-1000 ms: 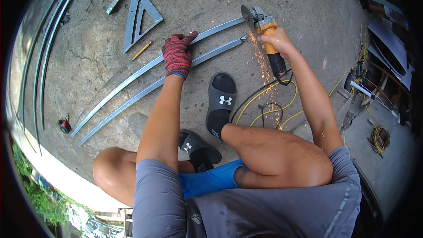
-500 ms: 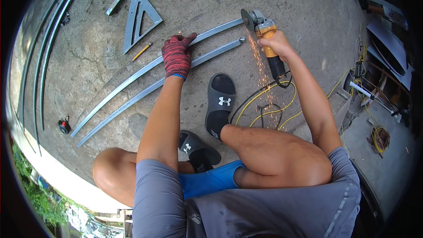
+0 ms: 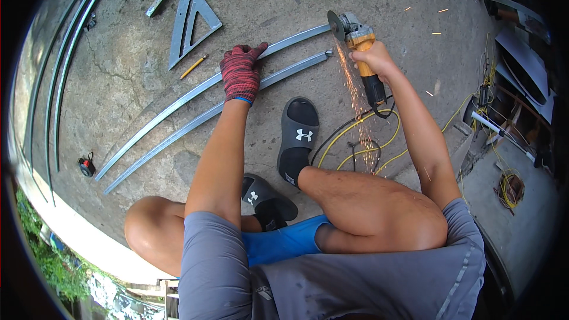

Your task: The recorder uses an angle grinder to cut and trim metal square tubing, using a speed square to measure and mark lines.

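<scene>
My bare right hand (image 3: 374, 60) is wrapped round a yellow and black angle grinder (image 3: 359, 40). The grinder's disc (image 3: 336, 25) meets the far right end of a long galvanized metal channel (image 3: 178, 103), and orange sparks (image 3: 351, 86) stream down toward my feet. In a red and black knit glove, my left hand (image 3: 240, 71) presses over that channel with its fingers closed about it. A second metal channel (image 3: 178, 133) lies alongside on the nearer side, passing by my left wrist. Its right end stops short of the disc.
A triangular speed square (image 3: 188, 26) and a pencil (image 3: 193, 67) lie beyond my left hand. More metal lengths (image 3: 62, 83) lie at far left, near a tape measure (image 3: 87, 166). Yellow and black cords (image 3: 394, 136) loop beside my sandal (image 3: 299, 130). Boards and clutter (image 3: 521, 65) stand at right.
Sparks have spread, with several now flying to the right of the grinder. My hands keep their hold; the whole view has shifted slightly.
</scene>
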### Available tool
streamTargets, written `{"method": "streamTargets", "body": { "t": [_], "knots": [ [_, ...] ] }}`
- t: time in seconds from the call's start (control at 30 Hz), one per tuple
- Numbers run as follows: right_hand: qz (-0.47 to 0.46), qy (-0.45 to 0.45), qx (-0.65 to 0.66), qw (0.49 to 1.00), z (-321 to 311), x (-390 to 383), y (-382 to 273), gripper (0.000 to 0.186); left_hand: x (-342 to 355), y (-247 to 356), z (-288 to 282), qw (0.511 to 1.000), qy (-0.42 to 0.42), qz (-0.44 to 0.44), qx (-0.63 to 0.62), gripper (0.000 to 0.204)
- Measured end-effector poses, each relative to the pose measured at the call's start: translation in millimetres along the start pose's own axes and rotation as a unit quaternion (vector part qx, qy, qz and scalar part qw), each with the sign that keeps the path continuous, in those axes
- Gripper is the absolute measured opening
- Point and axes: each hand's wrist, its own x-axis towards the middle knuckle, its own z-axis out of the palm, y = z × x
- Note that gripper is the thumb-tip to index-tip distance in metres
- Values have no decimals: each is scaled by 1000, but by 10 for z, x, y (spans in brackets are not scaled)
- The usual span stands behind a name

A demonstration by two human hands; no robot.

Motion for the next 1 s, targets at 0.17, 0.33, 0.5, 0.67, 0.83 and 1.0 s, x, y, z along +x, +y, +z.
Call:
{"method": "streamTargets", "body": {
  "t": [0.17, 0.33, 0.5, 0.67, 0.83, 1.0],
  "knots": [
    [9, 7, -7, 1000, 28, -10, -47, 25, -17, 4, -17, 1000, -2, -1, -5, 49],
    [2, 11, -15, 1000, 23, -8, -42, 26, -6, 8, -4, 1000, 4, -1, -12, 51],
    [-4, 10, -13, 1000, 26, -16, -36, 25, 7, -15, 1, 1000, 3, -7, -12, 53],
    [-7, 13, -33, 999, -30, 9, 26, 23, 8, 31, -37, 1000, -6, -6, -20, 54],
    [-2, 13, -21, 1000, 14, -47, 2, 23, -12, -1, -8, 1000, 9, 1, -10, 47],
    [5, 28, -23, 999, 30, -48, 15, 23, -16, -4, -6, 1000, 12, 3, -14, 47]
  ]
}}
